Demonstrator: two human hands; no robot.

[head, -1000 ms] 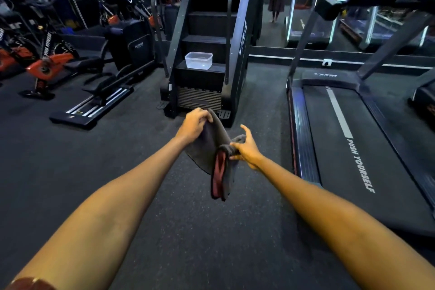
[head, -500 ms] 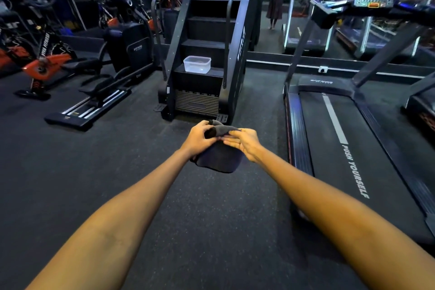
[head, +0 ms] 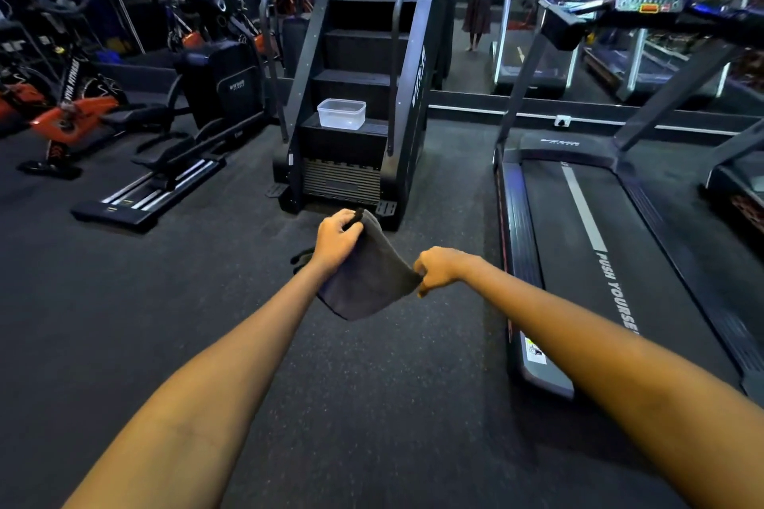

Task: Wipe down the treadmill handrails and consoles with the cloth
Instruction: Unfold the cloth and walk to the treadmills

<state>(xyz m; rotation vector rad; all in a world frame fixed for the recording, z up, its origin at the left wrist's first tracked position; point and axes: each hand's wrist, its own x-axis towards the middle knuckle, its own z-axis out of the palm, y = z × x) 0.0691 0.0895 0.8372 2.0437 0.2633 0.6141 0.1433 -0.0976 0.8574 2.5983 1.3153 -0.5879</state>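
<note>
A folded grey cloth (head: 368, 273) is held in mid-air above the floor (head: 372, 405), gripped by the left hand (head: 337, 240) and pinched by the right hand (head: 438, 267), left of the treadmill (head: 599, 244).

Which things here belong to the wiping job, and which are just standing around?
Job: cloth, gripped by left hand and right hand; treadmill; its console.

Bystanders: plastic tub on the stair climber; orange bike.
</note>
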